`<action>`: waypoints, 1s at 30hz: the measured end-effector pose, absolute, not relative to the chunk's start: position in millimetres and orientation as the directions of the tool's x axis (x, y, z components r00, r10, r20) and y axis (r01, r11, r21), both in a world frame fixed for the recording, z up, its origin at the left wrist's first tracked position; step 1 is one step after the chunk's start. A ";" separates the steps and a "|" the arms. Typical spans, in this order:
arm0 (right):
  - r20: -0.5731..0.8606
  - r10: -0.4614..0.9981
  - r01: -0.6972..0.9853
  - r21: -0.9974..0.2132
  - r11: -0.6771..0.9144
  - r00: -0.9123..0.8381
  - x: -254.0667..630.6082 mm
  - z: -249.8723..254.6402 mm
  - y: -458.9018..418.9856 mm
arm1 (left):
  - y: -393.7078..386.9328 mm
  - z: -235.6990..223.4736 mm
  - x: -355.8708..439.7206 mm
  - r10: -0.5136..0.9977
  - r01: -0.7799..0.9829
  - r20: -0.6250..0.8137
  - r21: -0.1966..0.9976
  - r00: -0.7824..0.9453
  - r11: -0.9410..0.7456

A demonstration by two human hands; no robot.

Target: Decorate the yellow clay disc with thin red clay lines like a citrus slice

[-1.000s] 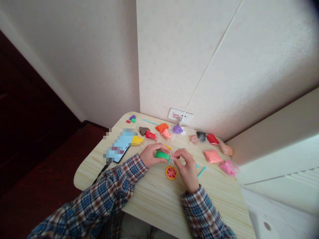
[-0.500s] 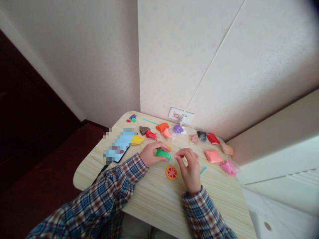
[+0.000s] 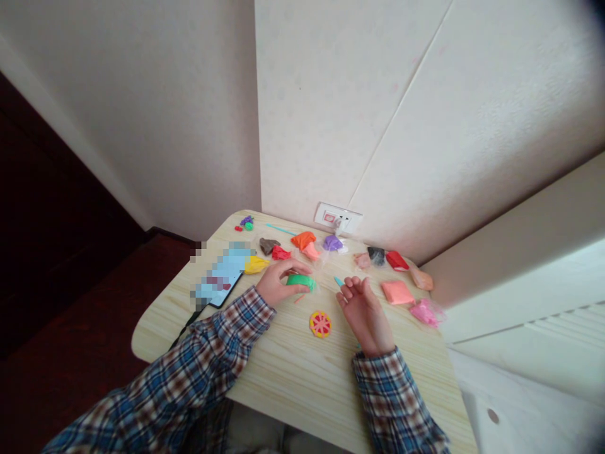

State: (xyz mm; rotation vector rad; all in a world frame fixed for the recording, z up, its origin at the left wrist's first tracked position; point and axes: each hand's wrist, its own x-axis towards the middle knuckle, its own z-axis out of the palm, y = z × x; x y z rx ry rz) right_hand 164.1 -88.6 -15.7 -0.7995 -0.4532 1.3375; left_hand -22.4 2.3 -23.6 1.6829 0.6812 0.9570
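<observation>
Okay, so looking down at a pale wood-grain desk (image 3: 283, 366) with bright soft packets all over the back half. Got a green packet (image 3: 301, 282) in the left hand (image 3: 280, 282), with fingers along its far side and thumb across the near side, so holding it pretty snugly. Just left of the middle of the desk, for anyone wondering where. Spot a thin orange-pink strip (image 3: 299, 299) right by it on the near side.

Over to the right hand (image 3: 363, 312): turned palm up, fingers loosely curled in. Can't tell if pinching anything there. Notice a light-blue tool (image 3: 338, 282) poking out just past those fingertips, mostly hidden behind the hand.

Between the hands, a bit nearer the body, find a round yellow, pink and red disc (image 3: 320, 325) lying flat, touching neither hand. Off to the left, see a phone (image 3: 225, 287) with a pixelated screen, plus a yellow packet (image 3: 256, 264) at its right edge. Further right, past the right hand, check out a coral packet (image 3: 397, 292) and a pink packet (image 3: 426, 312), side by side.
</observation>
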 end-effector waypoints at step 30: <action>-0.097 0.972 -0.243 -0.969 -0.043 0.216 164.1 -14.6 -97.9 | 11.0 -32.3 -28.8 0.791 0.590 0.433 0.527 0.432 -0.611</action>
